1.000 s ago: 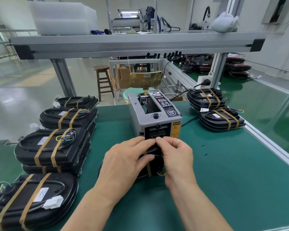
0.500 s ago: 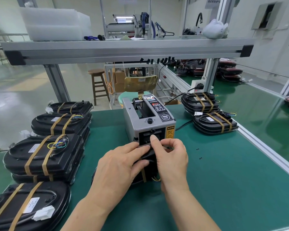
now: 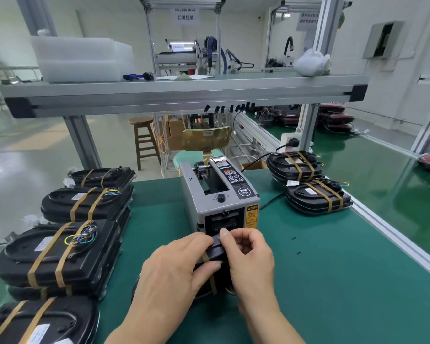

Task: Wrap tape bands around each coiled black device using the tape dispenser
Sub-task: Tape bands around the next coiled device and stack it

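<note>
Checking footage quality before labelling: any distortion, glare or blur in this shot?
Head view: wide-angle lens makes the frame posts lean outward; floor at left shows soft glare; left hand, right hand, device and dispenser are sharp; light even, shadows faint.

Bright, even light | glare on floor [image 3: 15, 175] (left) | edges bowed — wide-angle

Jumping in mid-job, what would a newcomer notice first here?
The left hand and right hand grip a black device in front of the dispenser, mid-table. Taped stacks line the left edge of the table; two more piles sit back right.
</note>
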Action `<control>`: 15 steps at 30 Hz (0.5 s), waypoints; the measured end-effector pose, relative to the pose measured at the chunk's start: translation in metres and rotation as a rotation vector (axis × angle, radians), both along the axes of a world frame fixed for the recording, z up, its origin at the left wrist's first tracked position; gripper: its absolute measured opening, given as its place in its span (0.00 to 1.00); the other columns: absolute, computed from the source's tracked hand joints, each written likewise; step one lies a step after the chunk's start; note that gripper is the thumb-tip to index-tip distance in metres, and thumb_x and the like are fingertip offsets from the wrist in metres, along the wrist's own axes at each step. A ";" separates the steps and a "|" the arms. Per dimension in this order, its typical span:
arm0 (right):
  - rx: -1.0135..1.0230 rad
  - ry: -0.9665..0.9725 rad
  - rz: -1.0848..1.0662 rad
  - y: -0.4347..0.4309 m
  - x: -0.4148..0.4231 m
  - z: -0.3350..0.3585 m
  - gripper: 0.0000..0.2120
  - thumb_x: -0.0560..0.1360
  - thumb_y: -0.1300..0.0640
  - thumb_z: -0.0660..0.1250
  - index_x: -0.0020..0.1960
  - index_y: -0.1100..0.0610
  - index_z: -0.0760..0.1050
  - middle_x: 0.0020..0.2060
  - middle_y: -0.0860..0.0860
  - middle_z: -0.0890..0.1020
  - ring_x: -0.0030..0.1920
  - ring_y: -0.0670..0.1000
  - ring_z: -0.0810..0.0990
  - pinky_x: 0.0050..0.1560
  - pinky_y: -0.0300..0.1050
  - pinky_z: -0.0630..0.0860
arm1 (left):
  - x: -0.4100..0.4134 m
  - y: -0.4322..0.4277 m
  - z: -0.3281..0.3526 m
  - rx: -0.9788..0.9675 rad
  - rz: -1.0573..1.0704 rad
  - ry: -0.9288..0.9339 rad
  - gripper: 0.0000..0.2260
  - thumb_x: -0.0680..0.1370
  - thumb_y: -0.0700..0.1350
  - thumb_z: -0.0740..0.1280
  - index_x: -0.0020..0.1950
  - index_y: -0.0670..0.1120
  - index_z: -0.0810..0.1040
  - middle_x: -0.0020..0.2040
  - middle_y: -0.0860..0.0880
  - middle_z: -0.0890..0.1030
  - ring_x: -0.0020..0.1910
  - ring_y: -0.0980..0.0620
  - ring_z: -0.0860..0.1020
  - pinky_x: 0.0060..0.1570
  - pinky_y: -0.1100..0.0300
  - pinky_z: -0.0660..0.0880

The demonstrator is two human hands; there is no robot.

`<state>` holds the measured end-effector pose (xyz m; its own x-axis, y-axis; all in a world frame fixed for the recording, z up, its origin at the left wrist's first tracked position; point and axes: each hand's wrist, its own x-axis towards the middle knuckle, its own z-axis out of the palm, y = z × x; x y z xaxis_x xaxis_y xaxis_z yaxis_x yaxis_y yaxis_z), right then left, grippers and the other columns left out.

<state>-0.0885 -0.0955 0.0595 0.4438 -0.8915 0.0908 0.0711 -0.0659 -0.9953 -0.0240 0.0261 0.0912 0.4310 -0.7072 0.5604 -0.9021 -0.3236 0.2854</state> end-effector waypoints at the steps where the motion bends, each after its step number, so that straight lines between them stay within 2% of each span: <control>1: -0.012 0.002 -0.001 -0.001 0.000 0.001 0.06 0.73 0.51 0.74 0.43 0.52 0.79 0.41 0.48 0.83 0.41 0.45 0.81 0.45 0.42 0.77 | 0.000 -0.001 0.001 0.001 -0.001 -0.007 0.11 0.74 0.61 0.61 0.51 0.57 0.75 0.44 0.61 0.80 0.38 0.55 0.78 0.31 0.53 0.78; 5: 0.005 0.000 0.004 -0.002 0.000 0.001 0.06 0.76 0.50 0.69 0.41 0.51 0.78 0.40 0.48 0.83 0.43 0.50 0.81 0.47 0.46 0.77 | 0.001 0.001 0.001 -0.003 0.019 0.001 0.11 0.73 0.60 0.65 0.51 0.57 0.76 0.44 0.61 0.80 0.38 0.54 0.77 0.32 0.53 0.78; 7: 0.046 -0.044 0.052 0.001 -0.003 -0.001 0.09 0.74 0.45 0.70 0.42 0.50 0.79 0.41 0.48 0.84 0.46 0.51 0.82 0.50 0.48 0.78 | 0.002 0.002 0.002 -0.003 0.026 0.027 0.11 0.73 0.59 0.66 0.52 0.57 0.75 0.46 0.62 0.80 0.39 0.55 0.78 0.34 0.53 0.79; 9: 0.038 -0.060 0.135 0.004 -0.009 -0.006 0.14 0.68 0.36 0.70 0.46 0.45 0.79 0.45 0.46 0.84 0.49 0.49 0.82 0.53 0.49 0.78 | 0.003 0.003 0.004 -0.001 0.016 0.059 0.12 0.73 0.61 0.64 0.53 0.58 0.75 0.48 0.62 0.80 0.42 0.55 0.79 0.37 0.53 0.80; 11: -0.014 -0.011 0.214 0.009 -0.014 -0.013 0.20 0.63 0.32 0.70 0.51 0.39 0.77 0.49 0.42 0.83 0.52 0.44 0.81 0.56 0.48 0.78 | 0.007 0.005 0.005 -0.005 0.009 0.125 0.13 0.73 0.60 0.64 0.55 0.58 0.75 0.51 0.63 0.80 0.45 0.56 0.80 0.42 0.54 0.80; 14: -0.066 0.089 0.305 0.010 -0.021 -0.023 0.26 0.60 0.33 0.73 0.56 0.34 0.72 0.54 0.38 0.81 0.55 0.41 0.80 0.58 0.45 0.78 | 0.014 0.010 0.005 0.029 0.006 0.199 0.14 0.74 0.55 0.70 0.60 0.61 0.76 0.59 0.68 0.76 0.54 0.55 0.79 0.53 0.54 0.77; 15: -0.072 0.108 0.339 0.008 -0.023 -0.025 0.27 0.60 0.33 0.74 0.57 0.33 0.71 0.56 0.37 0.81 0.56 0.40 0.80 0.59 0.45 0.78 | 0.017 0.013 0.005 0.069 0.006 0.211 0.16 0.75 0.54 0.72 0.62 0.61 0.77 0.63 0.66 0.74 0.59 0.54 0.78 0.58 0.54 0.75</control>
